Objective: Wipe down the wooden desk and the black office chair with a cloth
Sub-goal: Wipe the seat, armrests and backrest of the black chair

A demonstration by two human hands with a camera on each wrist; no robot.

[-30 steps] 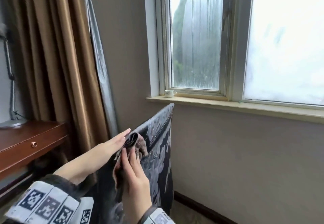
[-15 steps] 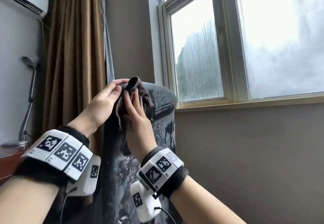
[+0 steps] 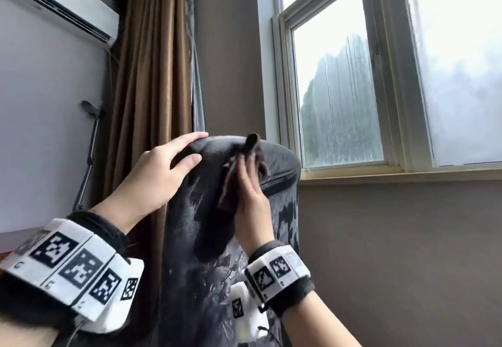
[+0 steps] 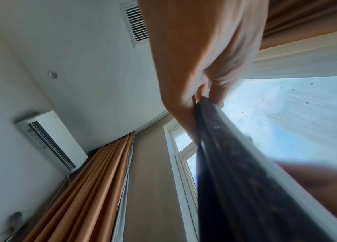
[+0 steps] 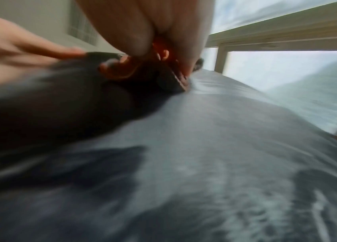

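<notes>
Clearly your left hand point(image 3: 160, 172) grips the chair point(image 3: 217, 238) top to steady it, so your flat-fingered right hand point(image 3: 251, 205) can press the cloth point(image 3: 231, 183) against its back.

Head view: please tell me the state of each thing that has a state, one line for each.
Office chair: upright, backrest surface worn and peeling.
Cloth: crumpled, pressed flat on the chair top.
Left hand: grips the chair's top edge.
Right hand: fingers straight, presses the cloth.
Window: closed, glass fogged.
Curtain: drawn aside.
</notes>
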